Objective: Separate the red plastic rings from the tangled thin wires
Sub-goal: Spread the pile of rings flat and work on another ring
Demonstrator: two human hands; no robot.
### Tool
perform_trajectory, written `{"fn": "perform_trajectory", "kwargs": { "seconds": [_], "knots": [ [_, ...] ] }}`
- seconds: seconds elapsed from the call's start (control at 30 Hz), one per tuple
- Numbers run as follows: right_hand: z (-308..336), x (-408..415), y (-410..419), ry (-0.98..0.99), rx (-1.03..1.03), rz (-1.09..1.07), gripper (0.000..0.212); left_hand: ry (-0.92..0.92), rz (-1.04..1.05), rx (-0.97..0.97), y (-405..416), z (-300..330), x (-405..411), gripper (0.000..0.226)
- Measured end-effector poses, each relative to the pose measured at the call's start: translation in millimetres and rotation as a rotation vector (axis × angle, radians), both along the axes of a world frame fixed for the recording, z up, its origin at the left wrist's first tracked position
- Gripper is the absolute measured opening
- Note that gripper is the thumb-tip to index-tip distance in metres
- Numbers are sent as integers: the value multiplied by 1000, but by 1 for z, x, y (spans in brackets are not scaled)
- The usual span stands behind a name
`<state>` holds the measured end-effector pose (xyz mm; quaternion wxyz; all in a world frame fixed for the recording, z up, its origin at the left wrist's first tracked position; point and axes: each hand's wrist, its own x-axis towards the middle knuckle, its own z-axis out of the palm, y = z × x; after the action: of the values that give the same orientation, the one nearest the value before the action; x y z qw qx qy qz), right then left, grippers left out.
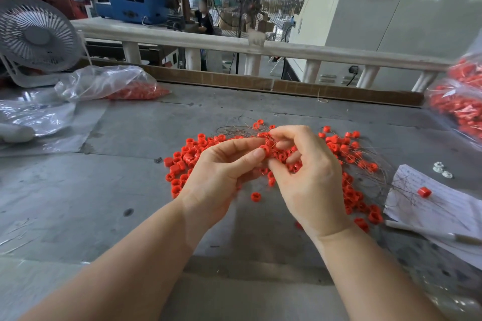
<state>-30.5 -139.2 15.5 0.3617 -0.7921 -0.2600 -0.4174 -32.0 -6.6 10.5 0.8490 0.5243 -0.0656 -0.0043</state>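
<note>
Over the middle of the grey bench (130,164) both my hands are raised just above a spread of red rings (187,156) tangled with thin wires (240,128). My left hand (221,177) has its fingers curled, thumb and forefinger pinching one red ring (264,149) at their tips. My right hand (310,180) faces it, fingers bent inward, the forefinger and thumb nipping the wires right beside that ring; its lower fingers curl over more rings still strung in the tangle. The two hands nearly touch at the fingertips.

The loose rings lie scattered on the bench under and around my hands, thickest to the left of my left hand and in a band running down the right side past my right wrist. Wire strands loop out beyond the pile at the far side and sweep off to the right, onto a sheet of paper (443,206) with handwriting. A single red ring (424,191) sits on that paper, and a pen (427,233) lies along its near edge. A few small white parts (442,170) rest just beyond the paper.

At the far left, a clear plastic bag (104,83) holds more red rings, next to a small white fan (36,39). Another bag of red rings (456,104) sits at the right edge.
</note>
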Motion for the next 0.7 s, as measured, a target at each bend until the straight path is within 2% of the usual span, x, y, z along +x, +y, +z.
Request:
{"fn": "perform_trajectory", "kwargs": {
  "seconds": [0.17,0.27,0.43,0.7],
  "knots": [
    [3,2,-2,-41,102,16,45,-17,34,-43,-1,2,0,19],
    [5,2,-2,-84,260,-2,56,-57,43,-52,-2,2,0,20],
    [12,4,-3,29,652,22,49,-89,66,-45,-1,0,1,20],
    [12,13,-11,270,1018,59,69,-92,106,-8,-1,1,1,15]
  ]
}}
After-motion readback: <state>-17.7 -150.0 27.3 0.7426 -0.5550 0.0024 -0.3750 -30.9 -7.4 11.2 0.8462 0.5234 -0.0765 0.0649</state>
